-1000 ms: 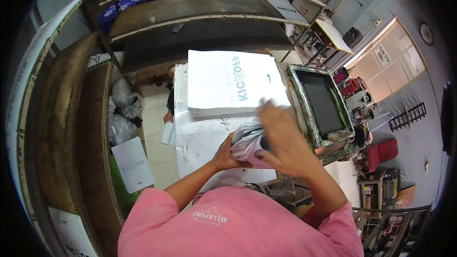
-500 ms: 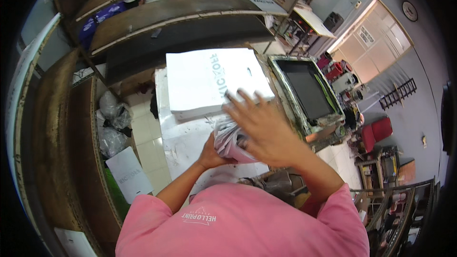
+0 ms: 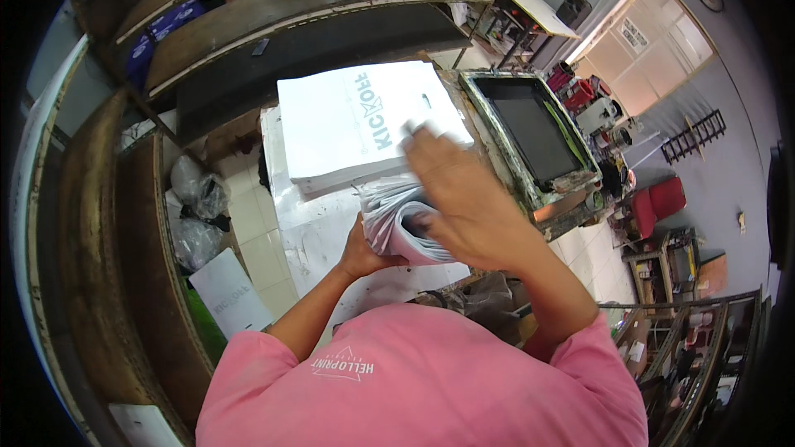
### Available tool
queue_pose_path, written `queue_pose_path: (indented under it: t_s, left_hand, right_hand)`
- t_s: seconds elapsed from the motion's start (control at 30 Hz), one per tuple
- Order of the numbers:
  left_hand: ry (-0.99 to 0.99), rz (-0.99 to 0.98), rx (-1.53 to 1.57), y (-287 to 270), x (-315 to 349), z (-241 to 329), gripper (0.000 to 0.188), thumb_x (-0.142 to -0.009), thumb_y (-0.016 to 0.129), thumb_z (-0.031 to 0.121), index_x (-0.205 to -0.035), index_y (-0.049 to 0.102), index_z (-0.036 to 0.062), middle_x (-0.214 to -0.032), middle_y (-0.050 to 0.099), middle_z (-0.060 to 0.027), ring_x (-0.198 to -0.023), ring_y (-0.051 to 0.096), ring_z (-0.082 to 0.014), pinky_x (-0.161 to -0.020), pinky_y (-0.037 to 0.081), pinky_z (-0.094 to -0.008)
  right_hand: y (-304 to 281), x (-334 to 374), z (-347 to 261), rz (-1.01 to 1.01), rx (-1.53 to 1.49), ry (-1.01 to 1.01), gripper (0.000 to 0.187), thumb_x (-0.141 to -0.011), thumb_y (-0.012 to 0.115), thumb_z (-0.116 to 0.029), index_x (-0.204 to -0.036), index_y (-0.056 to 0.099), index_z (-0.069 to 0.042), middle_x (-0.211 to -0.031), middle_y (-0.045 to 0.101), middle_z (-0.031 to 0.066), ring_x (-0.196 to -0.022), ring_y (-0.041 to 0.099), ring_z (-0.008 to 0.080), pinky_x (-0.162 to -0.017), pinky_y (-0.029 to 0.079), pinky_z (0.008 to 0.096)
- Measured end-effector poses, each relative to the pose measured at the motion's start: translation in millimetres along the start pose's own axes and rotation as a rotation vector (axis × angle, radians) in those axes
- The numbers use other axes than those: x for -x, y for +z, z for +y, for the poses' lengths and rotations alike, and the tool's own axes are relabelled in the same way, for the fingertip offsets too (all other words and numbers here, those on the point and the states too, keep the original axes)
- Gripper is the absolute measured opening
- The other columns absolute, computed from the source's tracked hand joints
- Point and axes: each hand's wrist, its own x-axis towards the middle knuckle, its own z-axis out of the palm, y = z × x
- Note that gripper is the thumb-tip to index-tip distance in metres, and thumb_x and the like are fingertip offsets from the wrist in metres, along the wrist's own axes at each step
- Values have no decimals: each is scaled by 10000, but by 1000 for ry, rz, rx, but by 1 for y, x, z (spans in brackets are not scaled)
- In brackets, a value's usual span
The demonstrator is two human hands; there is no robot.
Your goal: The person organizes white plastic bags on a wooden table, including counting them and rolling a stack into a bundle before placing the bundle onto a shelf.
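Observation:
A curled bundle of white bags (image 3: 387,219) is gripped low on its left side by my left hand (image 3: 363,250), which is closed round it. The bundle bends into a loose roll with fanned edges. Over its right side is my right hand (image 3: 464,203), fingers stretched out and tips blurred; its thumb side dips to the roll's opening, where contact is hard to make out. Just beyond lies a thick, flat stack of white bags (image 3: 331,120) with grey print and a handle slot in the top one. The stack rests on a white-covered table (image 3: 310,232).
Right of the stack lies a framed printing screen (image 3: 530,136). Wooden shelves (image 3: 290,16) stand beyond, with more on the left. A printed white bag (image 3: 232,294) and clear plastic (image 3: 199,190) are at the left. A red chair (image 3: 658,203) stands at the right.
My right hand's spread fingers have drawn closer together while staying stretched out over the roll. The bundle shows a wider curl, still in my left hand. The view has shifted slightly.

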Motion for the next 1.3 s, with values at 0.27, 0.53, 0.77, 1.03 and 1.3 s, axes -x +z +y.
queue_pose_path:
  t_s: [0.27,0.53,0.77,1.03,1.3]
  left_hand:
    - [-55,-59,-88,7,-16,20,1097,-515,1011,358,-1451,516,71,-1449,550,-151,-1334,524,-349,-1130,416,-445]
    - [51,-18,-217,11,2,17,1105,-514,1018,360,-1434,499,33,-1387,579,-157,-1291,565,-339,-1100,450,-420]
    - [-68,34,55,21,0,0,1107,-522,1024,363,-1424,485,17,-1371,592,-165,-1261,593,-328,-1085,466,-405]
    - [-70,44,40,19,-1,6,1095,-528,1027,346,-1414,480,7,-1355,603,-167,-1275,590,-320,-1083,473,-417]
    - [-25,89,5,20,-2,19,1128,-535,1036,321,-1441,436,16,-1374,595,-171,-1277,592,-306,-1080,478,-410]
  right_hand:
    - [6,8,-9,28,12,-12,758,-945,561,-275,-1567,289,61,-1646,266,261,-1546,230,405,-1267,159,535]
    - [-1,13,-6,81,45,139,728,-996,536,-309,-1548,296,100,-1623,281,309,-1519,260,457,-1250,189,542]
    - [50,18,2,123,180,469,825,-1030,499,-461,-1474,322,211,-1534,303,444,-1470,274,562,-1230,190,574]
    - [26,0,-17,256,199,424,836,-1023,540,-432,-1511,263,188,-1569,281,407,-1487,252,531,-1240,140,575]
    - [-12,17,11,548,-11,415,596,-954,646,-173,-1482,454,27,-1484,504,262,-1397,473,383,-1182,328,486]
